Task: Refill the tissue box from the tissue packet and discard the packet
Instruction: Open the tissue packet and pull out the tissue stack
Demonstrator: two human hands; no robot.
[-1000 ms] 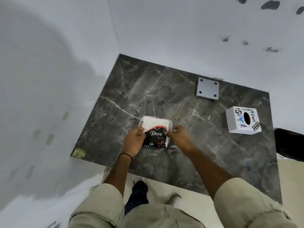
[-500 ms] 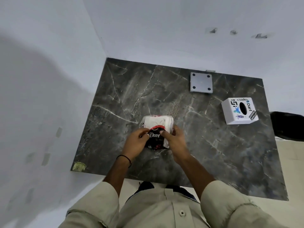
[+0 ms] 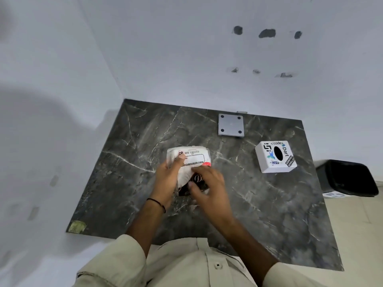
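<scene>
A white, red and black tissue packet (image 3: 193, 158) is held just above the middle of the dark marble table (image 3: 269, 204), its white printed end tipped up towards me. My left hand (image 3: 169, 179) grips its left side, thumb on the label. My right hand (image 3: 209, 183) pinches the dark lower part of the packet from the right. The white cube tissue box (image 3: 274, 157), covered in stickers and with a black oval slot on top, stands at the table's right side, apart from both hands.
A grey square metal plate (image 3: 230, 125) lies near the table's back edge. A black bin (image 3: 348, 179) stands on the floor past the right edge. White walls close in at the left and back.
The packet has been tilted so its white printed end faces up. My right hand slid lower onto the dark part; my left thumb moved up onto the label.
</scene>
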